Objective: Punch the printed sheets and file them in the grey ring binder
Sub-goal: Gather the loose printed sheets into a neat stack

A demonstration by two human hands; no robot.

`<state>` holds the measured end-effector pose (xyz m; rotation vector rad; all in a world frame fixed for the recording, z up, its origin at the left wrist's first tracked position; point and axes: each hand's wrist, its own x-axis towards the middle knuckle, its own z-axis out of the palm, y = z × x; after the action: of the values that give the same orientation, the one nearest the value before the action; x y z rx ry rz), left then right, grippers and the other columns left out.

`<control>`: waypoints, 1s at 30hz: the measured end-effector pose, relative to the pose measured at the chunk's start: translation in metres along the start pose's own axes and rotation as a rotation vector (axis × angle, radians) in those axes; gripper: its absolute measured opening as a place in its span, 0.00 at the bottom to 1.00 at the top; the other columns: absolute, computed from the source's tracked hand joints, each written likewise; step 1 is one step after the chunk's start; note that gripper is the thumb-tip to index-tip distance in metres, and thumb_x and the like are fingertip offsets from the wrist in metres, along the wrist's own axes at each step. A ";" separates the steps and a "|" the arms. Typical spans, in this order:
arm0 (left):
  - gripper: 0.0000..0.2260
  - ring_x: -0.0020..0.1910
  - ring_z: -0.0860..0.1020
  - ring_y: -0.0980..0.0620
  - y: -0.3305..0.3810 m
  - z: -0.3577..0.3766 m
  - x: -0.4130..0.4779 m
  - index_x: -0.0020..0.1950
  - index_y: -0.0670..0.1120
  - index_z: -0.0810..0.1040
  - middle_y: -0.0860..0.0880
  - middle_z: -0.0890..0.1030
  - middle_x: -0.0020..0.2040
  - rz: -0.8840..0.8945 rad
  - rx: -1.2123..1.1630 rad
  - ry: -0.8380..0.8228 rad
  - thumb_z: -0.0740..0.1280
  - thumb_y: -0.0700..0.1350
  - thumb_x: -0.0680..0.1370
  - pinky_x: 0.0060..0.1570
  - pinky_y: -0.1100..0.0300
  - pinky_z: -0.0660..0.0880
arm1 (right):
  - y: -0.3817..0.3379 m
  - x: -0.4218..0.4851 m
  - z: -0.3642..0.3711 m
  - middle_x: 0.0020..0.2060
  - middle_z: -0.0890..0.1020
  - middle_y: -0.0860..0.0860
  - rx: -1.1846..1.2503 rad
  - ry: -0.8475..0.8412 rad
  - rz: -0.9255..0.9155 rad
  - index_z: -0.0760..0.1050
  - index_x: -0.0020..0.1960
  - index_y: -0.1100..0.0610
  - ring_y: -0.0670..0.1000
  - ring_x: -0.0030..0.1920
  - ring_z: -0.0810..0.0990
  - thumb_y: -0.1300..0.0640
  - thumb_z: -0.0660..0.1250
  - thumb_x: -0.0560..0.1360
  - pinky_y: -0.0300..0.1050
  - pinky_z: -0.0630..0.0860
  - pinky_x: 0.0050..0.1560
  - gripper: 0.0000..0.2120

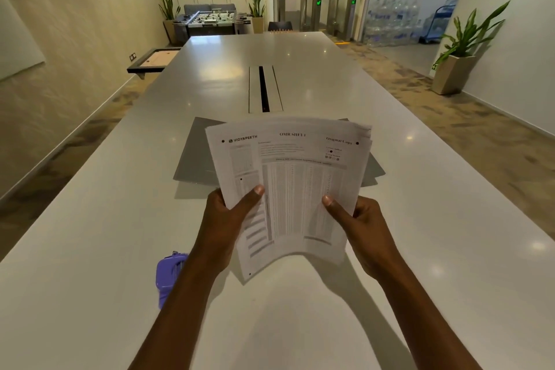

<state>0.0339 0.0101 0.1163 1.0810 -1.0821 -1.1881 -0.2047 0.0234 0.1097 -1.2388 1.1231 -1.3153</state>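
Printed sheets (300,189): thin white paper stack w/ grey tables, fanned and uneven, bowed upward, held above the table.
Left hand (228,219): thumb on top, pinching the stack's near-left edge.
Right hand (357,222): thumb on top, pinching the near-right edge.
Grey ring binder (195,156): flat, matt, smooth, lying on the glossy white table (120,219), mostly hidden behind the sheets; can't tell if open.
Purple punch (168,276): small plastic body, near-left, just under the left forearm.
Key relation: punch sits toward the body and left, so left hand nearer; stack's long axis runs away from the person.
Next, I'd judge: square the edges first.
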 end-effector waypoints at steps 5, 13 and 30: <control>0.11 0.50 0.88 0.57 -0.020 0.000 -0.001 0.56 0.56 0.81 0.59 0.89 0.47 -0.043 0.085 0.044 0.74 0.42 0.78 0.49 0.61 0.85 | 0.014 -0.003 -0.002 0.52 0.89 0.49 -0.012 0.009 0.039 0.84 0.58 0.50 0.51 0.53 0.88 0.53 0.73 0.76 0.47 0.84 0.52 0.10; 0.21 0.55 0.87 0.52 -0.039 0.001 -0.008 0.64 0.51 0.81 0.53 0.88 0.56 -0.084 0.161 0.064 0.77 0.51 0.72 0.53 0.57 0.85 | 0.030 -0.010 0.003 0.52 0.88 0.45 -0.036 0.015 0.072 0.81 0.59 0.46 0.46 0.52 0.87 0.55 0.74 0.76 0.40 0.84 0.48 0.12; 0.26 0.57 0.86 0.48 -0.056 -0.011 0.000 0.67 0.45 0.78 0.47 0.87 0.58 -0.116 0.133 0.061 0.78 0.51 0.71 0.47 0.63 0.84 | 0.049 -0.005 -0.003 0.48 0.90 0.51 -0.125 0.005 0.124 0.86 0.54 0.57 0.53 0.50 0.89 0.51 0.76 0.74 0.48 0.85 0.52 0.12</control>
<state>0.0361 0.0070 0.0593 1.2898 -1.0750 -1.1793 -0.2049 0.0233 0.0605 -1.2360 1.2812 -1.1706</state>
